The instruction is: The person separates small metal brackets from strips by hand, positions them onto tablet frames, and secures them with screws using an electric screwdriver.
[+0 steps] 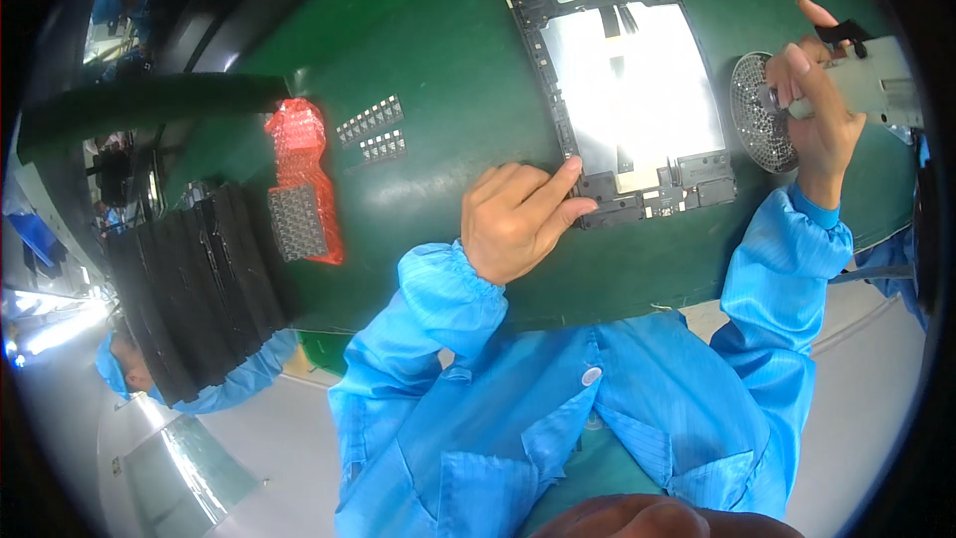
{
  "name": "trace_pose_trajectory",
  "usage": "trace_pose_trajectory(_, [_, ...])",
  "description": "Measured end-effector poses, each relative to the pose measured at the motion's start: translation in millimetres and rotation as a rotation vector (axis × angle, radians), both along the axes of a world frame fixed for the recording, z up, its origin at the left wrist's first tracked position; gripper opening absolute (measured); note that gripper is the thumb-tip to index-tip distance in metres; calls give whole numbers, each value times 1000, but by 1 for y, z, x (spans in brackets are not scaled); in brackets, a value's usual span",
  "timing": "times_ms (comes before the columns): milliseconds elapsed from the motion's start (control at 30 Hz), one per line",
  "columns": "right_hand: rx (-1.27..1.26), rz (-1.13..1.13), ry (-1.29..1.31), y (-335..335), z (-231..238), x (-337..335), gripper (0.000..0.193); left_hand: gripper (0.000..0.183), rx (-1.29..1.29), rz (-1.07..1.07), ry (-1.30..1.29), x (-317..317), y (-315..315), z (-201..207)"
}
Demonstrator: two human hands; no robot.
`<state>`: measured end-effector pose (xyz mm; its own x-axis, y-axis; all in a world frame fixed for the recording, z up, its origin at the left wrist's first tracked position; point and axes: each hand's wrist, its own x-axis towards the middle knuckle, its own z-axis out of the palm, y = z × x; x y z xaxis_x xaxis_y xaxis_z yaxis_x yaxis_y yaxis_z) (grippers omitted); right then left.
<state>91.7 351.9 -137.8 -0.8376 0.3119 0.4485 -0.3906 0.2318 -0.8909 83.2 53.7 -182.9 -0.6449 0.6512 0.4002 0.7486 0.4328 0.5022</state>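
Observation:
An opened tablet (pixel 652 90) lies on the green mat, its black frame, bright silvery battery area and lower circuit boards exposed. My left hand (pixel 513 214) is at its lower left corner, fingers curled, with index and thumb tips pressing on the edge. To the right of the tablet, my right hand (pixel 822 105) is closed around a light grey electric screwdriver (pixel 876 80) with a black lever. Its tip end is over a round perforated tray (pixel 757 120) that holds small bright parts, probably screws. Part of the tool's grip is hidden by my fingers.
Left on the green mat (pixel 428 189) are two short strips of small black parts (pixel 370 122) and red bubble wrap (pixel 304 154) with a grey textured piece (pixel 297 223) against it. Black slab-like pieces (pixel 194 284) stand at the left edge, near another person in blue (pixel 239 379).

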Motion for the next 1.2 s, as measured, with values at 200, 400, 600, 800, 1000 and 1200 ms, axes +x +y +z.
trace_pose_trajectory(200, [-262, 251, 154, -54, 15, -8, 37, 32, 35, -77, 59, -21, 23, -5])
trace_pose_trajectory(400, [-339, 270, 25, -112, 17, -35, 34, 31, 71, -72, 53, -26, 31, -9])
trace_pose_trajectory(600, [-246, 281, -112, -116, 6, -41, 33, 28, 160, -93, 41, -29, 32, -13])
trace_pose_trajectory(800, [-241, 295, -127, -117, 4, -43, 35, 28, 159, -84, 36, -29, 30, -13])
trace_pose_trajectory(1000, [-275, 304, -116, -117, 2, -42, 37, 28, 161, -78, 23, -28, 32, -14])
trace_pose_trajectory(1200, [-268, 310, -116, -116, 2, -41, 37, 28, 163, -77, 39, -28, 32, -14])
